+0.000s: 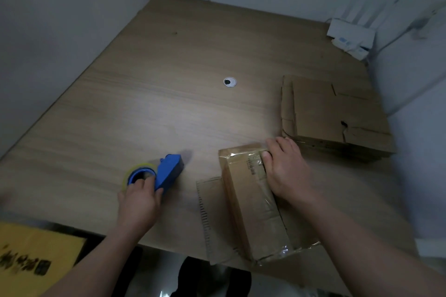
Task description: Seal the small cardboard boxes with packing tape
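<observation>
Left hand (pixel 140 202) fingers grip tape dispenser (pixel 164 172), right hand (pixel 286 169) flat, ungripped on box (pixel 251 202); loose tape tail may wrinkle.

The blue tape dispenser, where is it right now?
In the head view, the blue tape dispenser sits on the desk, gripped by the left hand, left of the taped box.

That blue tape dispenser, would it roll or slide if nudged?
The blue tape dispenser probably would not roll: its flat body lies on the desk. It might slide on the smooth wood. The left hand grips it, so it looks light.
</observation>
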